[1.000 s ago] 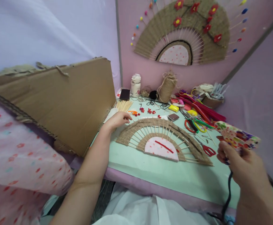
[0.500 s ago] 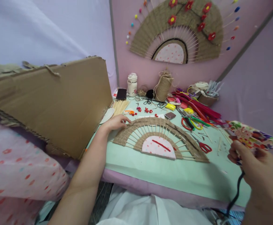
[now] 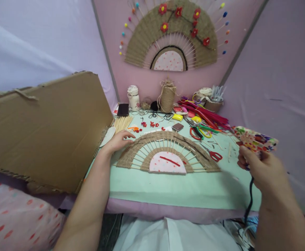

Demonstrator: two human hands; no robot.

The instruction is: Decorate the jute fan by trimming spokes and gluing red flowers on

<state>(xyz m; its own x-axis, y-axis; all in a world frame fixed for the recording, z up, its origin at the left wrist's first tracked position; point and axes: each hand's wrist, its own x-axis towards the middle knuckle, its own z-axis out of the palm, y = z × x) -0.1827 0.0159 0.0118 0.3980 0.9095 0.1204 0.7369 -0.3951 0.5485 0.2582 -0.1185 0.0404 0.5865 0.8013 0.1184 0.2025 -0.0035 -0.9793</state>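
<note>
Holding floral tool (image 3: 257,137) in right grip (image 3: 261,167)

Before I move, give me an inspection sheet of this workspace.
Surface: pale green tabletop.
Job's things: woven fan lying flat, red strip on its spotted panel; floral tool.
Clutter: scissors, sticks, twine spool, bottle.
Hands: left hand at the woven fan's upper-left edge, contact unclear; right hand gripping the floral tool.
Cables: black cord hanging below the floral tool.
Surroundings: cardboard at left, decorated fan on pink wall.
</note>
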